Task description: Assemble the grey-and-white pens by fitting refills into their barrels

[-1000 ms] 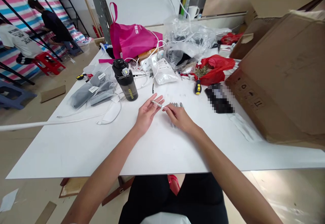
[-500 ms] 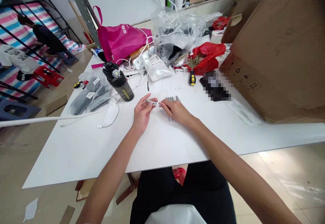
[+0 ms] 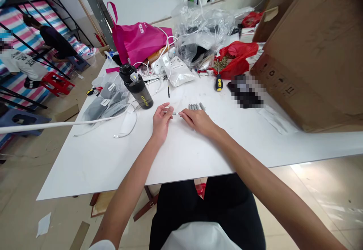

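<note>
While the left hand (image 3: 161,123) holds a slim silver pen (image 3: 173,113) in a curled grip, the right hand (image 3: 198,122) rests palm down on the white tabletop (image 3: 93,166), fingers together, their tips (image 3: 181,114) just beside the pen's end; whether they touch it cannot be told. A row of grey pens (image 3: 195,107) lies just beyond the right hand. A black water bottle (image 3: 137,91) stands near the left hand, between it and a pink bag (image 3: 138,40), with a white cable (image 3: 129,129) and grey packets (image 3: 104,104) to its left. Ahead lie a white sachet (image 3: 178,72), a heap of clear plastic (image 3: 202,27) and a red plastic bag (image 3: 236,59). A yellow-and-black screwdriver (image 3: 218,83) sits beside a pixelated dark object (image 3: 245,91), too blurred to identify. A large cardboard box (image 3: 309,61) overhangs the tabletop at right, blocking that side. Beyond the left edge, a co-worker (image 3: 25,66) sits near a red stool (image 3: 56,83), and a second co-worker (image 3: 55,40) bends by a metal rack.
</note>
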{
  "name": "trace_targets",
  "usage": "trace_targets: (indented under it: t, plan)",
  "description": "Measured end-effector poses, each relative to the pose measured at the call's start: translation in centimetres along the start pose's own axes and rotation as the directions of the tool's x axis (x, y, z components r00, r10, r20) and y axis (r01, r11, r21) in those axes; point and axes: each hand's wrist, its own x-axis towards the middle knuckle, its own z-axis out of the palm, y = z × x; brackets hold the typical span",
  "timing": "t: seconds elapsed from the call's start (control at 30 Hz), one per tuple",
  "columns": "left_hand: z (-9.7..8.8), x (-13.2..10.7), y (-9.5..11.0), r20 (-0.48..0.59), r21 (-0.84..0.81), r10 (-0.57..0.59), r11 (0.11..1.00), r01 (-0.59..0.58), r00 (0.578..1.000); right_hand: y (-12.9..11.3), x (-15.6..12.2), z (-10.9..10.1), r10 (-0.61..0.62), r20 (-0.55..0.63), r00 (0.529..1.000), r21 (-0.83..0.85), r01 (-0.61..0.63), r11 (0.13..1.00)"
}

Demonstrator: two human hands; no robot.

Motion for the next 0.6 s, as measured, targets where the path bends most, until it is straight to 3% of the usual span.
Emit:
trace_targets:
  t: [0.2,0.4,0.6]
  plan:
    - [0.21,-0.3,0.26,0.156,-0.068,-0.017,0.997,0.028,0.988,-0.14,-0.11,-0.46,0.041,-0.044,0.998,0.031,-0.04,0.999]
    - [0.06,-0.09,-0.21,-0.015,-0.044,-0.023,0.999,0.022,1.0,-0.09,-0.07,-0.3,0.016,-0.031,0.999,0.048,-0.014,0.999]
    - [0.3,-0.49,-0.44,0.002,-0.008,-0.024,1.0,0.024,1.0,0.28,0.02,-0.08,0.067,0.015,0.998,0.073,-0.068,0.995]
